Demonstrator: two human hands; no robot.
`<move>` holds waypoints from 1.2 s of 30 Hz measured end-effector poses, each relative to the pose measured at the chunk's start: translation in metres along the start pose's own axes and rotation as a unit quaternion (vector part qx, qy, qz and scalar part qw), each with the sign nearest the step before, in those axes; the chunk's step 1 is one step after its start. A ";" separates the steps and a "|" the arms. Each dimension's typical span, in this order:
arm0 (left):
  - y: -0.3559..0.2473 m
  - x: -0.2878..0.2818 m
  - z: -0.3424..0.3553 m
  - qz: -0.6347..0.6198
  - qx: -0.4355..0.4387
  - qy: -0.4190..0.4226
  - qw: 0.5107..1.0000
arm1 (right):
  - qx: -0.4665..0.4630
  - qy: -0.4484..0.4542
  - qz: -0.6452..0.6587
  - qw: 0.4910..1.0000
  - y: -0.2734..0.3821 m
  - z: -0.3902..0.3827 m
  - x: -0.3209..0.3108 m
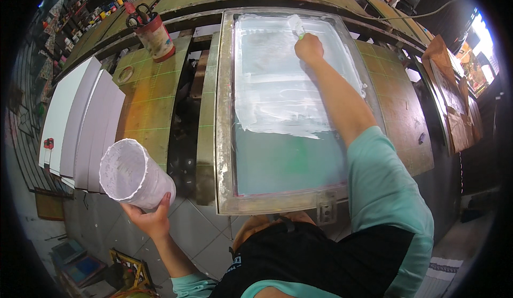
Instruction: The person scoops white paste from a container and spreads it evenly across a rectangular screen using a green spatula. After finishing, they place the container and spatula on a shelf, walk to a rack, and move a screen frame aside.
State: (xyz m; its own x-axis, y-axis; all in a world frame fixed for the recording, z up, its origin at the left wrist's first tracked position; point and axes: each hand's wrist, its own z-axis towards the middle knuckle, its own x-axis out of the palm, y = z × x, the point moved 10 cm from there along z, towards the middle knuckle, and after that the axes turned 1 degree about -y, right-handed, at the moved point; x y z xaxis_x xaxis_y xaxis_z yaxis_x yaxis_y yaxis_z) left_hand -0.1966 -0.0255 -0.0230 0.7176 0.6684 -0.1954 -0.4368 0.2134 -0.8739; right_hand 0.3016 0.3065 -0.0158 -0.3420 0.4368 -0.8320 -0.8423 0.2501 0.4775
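Below the stack of white sheets, my left hand (150, 220) grips a white plastic tub (152, 180) from beneath and the side. The tub is tilted with its mouth turned up and to the left, and white paste coats its inner wall. My right hand (310, 49) reaches far across a silkscreen frame (226, 111), fingers wrapped round the green handle of a spatula (294, 24). Its white-smeared blade lies on the mesh near the far edge. White ink (278, 97) covers the far and middle mesh in uneven streaks; the near part (267, 161) shows bare grey-green.
To the left stand a tall stack of white sheets (80, 121), a stained cup (155, 39) with scissors in it and a roll of tape (126, 74). Brown paper (446, 79) hangs at the right. Wooden boards (398, 89) flank the frame, with dark gaps between.
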 end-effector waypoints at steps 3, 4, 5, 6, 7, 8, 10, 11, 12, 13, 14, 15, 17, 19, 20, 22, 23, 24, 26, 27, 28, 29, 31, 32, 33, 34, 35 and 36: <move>0.007 -0.005 0.004 -0.011 -0.019 -0.009 1.000 | 0.002 -0.002 0.009 1.000 0.014 -0.005 0.009; 0.008 -0.005 0.006 -0.014 -0.024 -0.008 1.000 | 0.000 0.000 0.008 1.000 0.019 -0.006 0.010; 0.010 -0.006 0.008 -0.018 -0.029 -0.006 0.999 | -0.002 0.002 0.006 1.000 0.023 -0.008 0.012; 0.012 -0.006 0.009 -0.023 -0.034 -0.005 0.999 | -0.002 0.004 0.006 1.000 0.027 -0.009 0.014; 0.014 -0.007 0.011 -0.020 -0.033 -0.004 0.999 | -0.002 0.007 0.006 1.000 0.030 -0.009 0.016; 0.016 -0.009 0.012 -0.016 -0.033 -0.003 0.999 | -0.002 0.010 0.006 1.000 0.033 -0.009 0.019; 0.019 -0.010 0.015 -0.011 -0.031 -0.001 0.999 | -0.006 0.011 0.005 1.000 0.041 -0.011 0.025; 0.020 -0.012 0.017 -0.009 -0.029 -0.001 1.000 | -0.008 0.011 0.004 1.000 0.045 -0.013 0.027; 0.021 -0.013 0.018 -0.007 -0.027 -0.001 1.000 | -0.011 0.012 0.002 1.000 0.050 -0.014 0.029; 0.024 -0.015 0.018 -0.008 -0.031 0.001 0.999 | -0.013 0.013 0.000 1.000 0.054 -0.016 0.030; 0.027 -0.016 0.019 -0.011 -0.034 0.004 0.999 | -0.015 0.013 -0.001 1.000 0.058 -0.016 0.031; 0.029 -0.016 0.020 -0.014 -0.037 0.006 0.999 | -0.014 0.014 -0.001 1.000 0.062 -0.017 0.033; 0.031 -0.017 0.022 -0.012 -0.037 0.013 0.999 | -0.014 0.016 -0.001 1.000 0.068 -0.017 0.037; 0.033 -0.018 0.024 -0.017 -0.038 0.016 0.999 | -0.018 0.016 -0.004 1.000 0.074 -0.018 0.042; 0.034 -0.019 0.024 -0.022 -0.039 0.015 0.999 | -0.021 0.016 -0.006 1.000 0.077 -0.019 0.044; 0.038 -0.021 0.024 -0.031 -0.042 0.012 0.999 | -0.027 0.016 -0.006 0.999 0.082 -0.020 0.046; 0.037 -0.020 0.024 -0.033 -0.043 0.012 0.998 | -0.027 0.016 -0.005 0.999 0.083 -0.020 0.047; 0.037 -0.020 0.025 -0.034 -0.044 0.011 0.998 | -0.028 0.017 -0.007 0.999 0.083 -0.019 0.048; 0.038 -0.021 0.025 -0.030 -0.043 0.011 0.999 | -0.031 0.020 -0.011 0.999 0.084 -0.018 0.050; 0.040 -0.021 0.025 -0.028 -0.043 0.011 0.999 | -0.033 0.017 -0.009 0.999 0.085 -0.018 0.050; 0.041 -0.022 0.024 -0.030 -0.043 0.010 0.999 | -0.035 0.013 -0.009 0.999 0.085 -0.019 0.051; 0.043 -0.023 0.023 -0.031 -0.044 0.010 0.999 | -0.036 0.011 -0.007 0.999 0.086 -0.020 0.052; 0.044 -0.023 0.023 -0.030 -0.049 0.008 0.998 | -0.050 0.011 0.001 0.999 0.090 -0.023 0.056; 0.041 -0.022 0.023 -0.030 -0.052 0.007 0.998 | -0.056 0.010 0.006 0.998 0.093 -0.024 0.058; 0.040 -0.021 0.023 -0.029 -0.056 0.007 0.998 | -0.056 0.016 0.007 0.998 0.094 -0.025 0.060; 0.040 -0.021 0.023 -0.029 -0.054 0.007 0.998 | -0.057 0.021 0.009 0.998 0.096 -0.025 0.063; 0.040 -0.022 0.023 -0.026 -0.051 0.006 0.998 | -0.058 0.029 0.012 0.998 0.097 -0.026 0.066; 0.039 -0.023 0.022 -0.024 -0.049 0.005 0.999 | -0.060 0.026 0.011 0.998 0.099 -0.026 0.067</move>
State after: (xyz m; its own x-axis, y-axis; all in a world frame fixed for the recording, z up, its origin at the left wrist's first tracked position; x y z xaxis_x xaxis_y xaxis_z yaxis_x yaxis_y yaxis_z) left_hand -0.2424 -0.0164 -0.0430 0.7420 0.6519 -0.1564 -0.3474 0.1744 -0.9214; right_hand 0.1845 0.3377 -0.0315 -0.3801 0.3941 -0.8368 -0.8771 0.1336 0.4613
